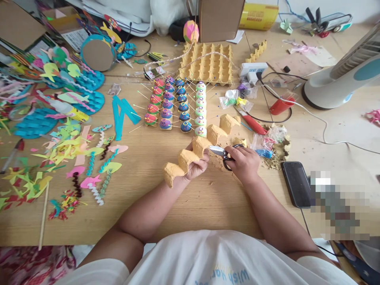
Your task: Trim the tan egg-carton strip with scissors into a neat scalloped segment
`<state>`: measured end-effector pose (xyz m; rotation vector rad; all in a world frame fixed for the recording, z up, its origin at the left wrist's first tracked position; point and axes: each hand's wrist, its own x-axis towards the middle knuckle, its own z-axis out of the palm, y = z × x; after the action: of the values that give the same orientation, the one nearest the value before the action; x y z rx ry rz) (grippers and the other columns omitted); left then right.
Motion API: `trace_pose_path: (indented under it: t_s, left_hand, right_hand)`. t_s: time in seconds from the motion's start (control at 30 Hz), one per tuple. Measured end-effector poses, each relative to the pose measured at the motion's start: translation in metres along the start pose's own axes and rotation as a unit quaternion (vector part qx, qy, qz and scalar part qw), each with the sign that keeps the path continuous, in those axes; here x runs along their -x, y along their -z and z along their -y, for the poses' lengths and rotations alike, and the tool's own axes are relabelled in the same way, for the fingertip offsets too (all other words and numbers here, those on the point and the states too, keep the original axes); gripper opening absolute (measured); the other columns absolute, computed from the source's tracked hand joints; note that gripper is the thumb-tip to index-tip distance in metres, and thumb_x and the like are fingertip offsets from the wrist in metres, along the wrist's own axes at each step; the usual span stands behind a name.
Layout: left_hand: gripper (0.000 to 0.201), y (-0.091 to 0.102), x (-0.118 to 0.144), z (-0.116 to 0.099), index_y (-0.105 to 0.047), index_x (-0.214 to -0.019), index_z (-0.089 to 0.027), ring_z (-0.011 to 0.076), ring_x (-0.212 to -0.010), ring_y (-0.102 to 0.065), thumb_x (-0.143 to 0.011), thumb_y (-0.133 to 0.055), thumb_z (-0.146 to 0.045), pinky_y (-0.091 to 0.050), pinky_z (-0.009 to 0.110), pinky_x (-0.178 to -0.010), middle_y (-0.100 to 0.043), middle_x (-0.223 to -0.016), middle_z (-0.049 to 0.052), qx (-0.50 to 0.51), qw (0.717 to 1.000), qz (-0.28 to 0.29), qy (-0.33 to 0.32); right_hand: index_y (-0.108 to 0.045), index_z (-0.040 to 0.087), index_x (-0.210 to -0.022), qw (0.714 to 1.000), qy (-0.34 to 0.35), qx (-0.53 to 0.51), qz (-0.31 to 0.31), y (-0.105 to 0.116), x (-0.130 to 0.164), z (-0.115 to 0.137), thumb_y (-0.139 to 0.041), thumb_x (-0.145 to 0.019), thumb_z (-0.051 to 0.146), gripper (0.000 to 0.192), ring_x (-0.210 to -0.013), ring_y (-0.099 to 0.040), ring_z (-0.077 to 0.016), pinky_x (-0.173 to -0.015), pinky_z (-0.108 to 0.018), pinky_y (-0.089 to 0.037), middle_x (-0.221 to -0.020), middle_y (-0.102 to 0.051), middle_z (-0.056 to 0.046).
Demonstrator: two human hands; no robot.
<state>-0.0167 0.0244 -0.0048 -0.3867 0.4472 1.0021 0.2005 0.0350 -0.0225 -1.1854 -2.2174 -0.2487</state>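
My left hand (198,167) is closed around a tan strip of egg carton cups (187,159), which slants up to the right above the table. My right hand (245,161) grips a pair of scissors (218,150) with dark handles. The scissors' blades point left and lie close to the strip's lower edge, beside my left fingers; whether they touch it I cannot tell. Small tan scraps (224,164) lie on the table under the scissors. Beyond the strip stand rows of painted egg carton cups, among them a purple row (166,114) and a pale green row (201,111), with pins stuck out sideways.
A whole egg tray (206,65) lies at the back. To the right are a red-handled knife (255,124), a red cup (280,103), a phone (297,184) and a white fan (335,79). Coloured paper scraps (26,174) and a glue bottle (69,111) cover the left side.
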Motion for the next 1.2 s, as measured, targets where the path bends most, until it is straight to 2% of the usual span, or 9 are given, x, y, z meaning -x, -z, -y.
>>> trace_pose_path:
  t_s: [0.23,0.43,0.53,0.63,0.73,0.87,0.97,1.07,1.2]
  left_hand:
    - [0.020,-0.001,0.001,0.002,-0.054,-0.077,-0.020,0.0035,-0.044,-0.045,-0.093,-0.065,-0.013,-0.035,0.004,-0.036,-0.049,-0.058,-0.005,-0.012,0.999,-0.014,-0.027]
    - [0.026,0.002,-0.001,0.000,-0.052,-0.073,-0.020,0.0041,-0.045,-0.047,-0.095,-0.066,-0.016,-0.039,0.004,-0.038,-0.050,-0.056,-0.004,0.002,1.000,0.018,-0.008]
    - [0.023,0.002,-0.004,-0.003,-0.057,-0.076,-0.020,0.0051,-0.045,-0.049,-0.099,-0.062,-0.022,-0.038,0.006,-0.037,-0.053,-0.057,-0.003,-0.011,1.000,0.025,-0.002]
    - [0.033,0.000,-0.005,-0.006,-0.061,-0.077,-0.020,0.0072,-0.045,-0.053,-0.106,-0.051,-0.034,-0.040,0.010,-0.038,-0.059,-0.060,-0.001,-0.059,0.998,0.022,-0.003]
    - [0.035,-0.001,-0.005,-0.006,-0.067,-0.082,-0.021,0.0118,-0.050,-0.061,-0.106,-0.049,-0.040,-0.048,0.018,-0.043,-0.067,-0.065,0.002,-0.141,0.990,0.016,-0.019]
    - [0.020,0.004,-0.009,-0.001,-0.073,-0.094,-0.019,0.0185,-0.067,-0.072,-0.100,-0.061,-0.033,-0.060,0.028,-0.061,-0.077,-0.081,0.006,-0.222,0.972,0.059,-0.052]
    - [0.017,0.011,-0.015,0.002,-0.074,-0.101,-0.017,0.0192,-0.075,-0.075,-0.094,-0.071,-0.031,-0.061,0.028,-0.067,-0.079,-0.088,0.006,-0.275,0.953,0.113,-0.053]
    - [0.027,0.016,-0.018,0.003,-0.074,-0.106,-0.016,0.0212,-0.082,-0.076,-0.090,-0.077,-0.037,-0.062,0.029,-0.072,-0.079,-0.095,0.008,-0.337,0.925,0.165,-0.058]
    - [0.033,0.017,-0.019,0.005,-0.073,-0.105,-0.017,0.0224,-0.080,-0.076,-0.087,-0.080,-0.043,-0.061,0.030,-0.069,-0.078,-0.093,0.009,-0.379,0.907,0.172,-0.068]
  right_hand:
    - [-0.077,0.022,-0.097,1.000,0.001,-0.014,-0.011,0.000,0.000,0.000,-0.056,-0.094,0.020,0.020,-0.063,-0.057,-0.0175,-0.064,-0.032,-0.034,-0.065,-0.067,-0.001]
    - [-0.070,0.022,-0.101,0.995,-0.013,-0.087,-0.044,-0.001,-0.002,0.000,-0.066,-0.096,0.029,0.010,-0.065,-0.061,-0.0177,-0.066,-0.030,-0.043,-0.071,-0.070,-0.001]
    - [-0.068,0.023,-0.101,0.990,-0.042,-0.134,-0.016,0.001,-0.004,0.004,-0.069,-0.096,0.038,0.016,-0.063,-0.060,-0.0168,-0.063,-0.029,-0.042,-0.071,-0.068,-0.001]
    - [-0.066,0.022,-0.103,0.976,-0.079,-0.203,0.018,0.003,-0.005,0.008,-0.072,-0.092,0.051,0.032,-0.063,-0.057,-0.0165,-0.062,-0.030,-0.042,-0.070,-0.062,0.001]
    - [-0.064,0.022,-0.103,0.937,-0.158,-0.310,0.033,0.002,-0.006,0.011,-0.072,-0.090,0.058,0.039,-0.064,-0.054,-0.0155,-0.062,-0.029,-0.044,-0.073,-0.058,0.002]
    - [-0.059,0.025,-0.102,0.832,-0.291,-0.472,0.002,-0.002,-0.007,0.016,-0.070,-0.091,0.059,0.038,-0.066,-0.057,-0.0152,-0.065,-0.030,-0.048,-0.076,-0.059,0.003]
    - [-0.059,0.026,-0.100,0.765,-0.344,-0.545,0.007,-0.002,-0.008,0.019,-0.075,-0.088,0.058,0.038,-0.066,-0.057,-0.0150,-0.066,-0.030,-0.049,-0.072,-0.061,0.003]
    - [-0.062,0.025,-0.096,0.733,-0.356,-0.579,0.022,0.000,-0.010,0.021,-0.082,-0.082,0.057,0.041,-0.061,-0.053,-0.0134,-0.059,-0.028,-0.045,-0.067,-0.059,0.004]
    - [-0.062,0.024,-0.088,0.728,-0.349,-0.589,0.027,0.002,-0.011,0.024,-0.088,-0.078,0.050,0.038,-0.055,-0.045,-0.0097,-0.052,-0.025,-0.035,-0.064,-0.055,0.006]
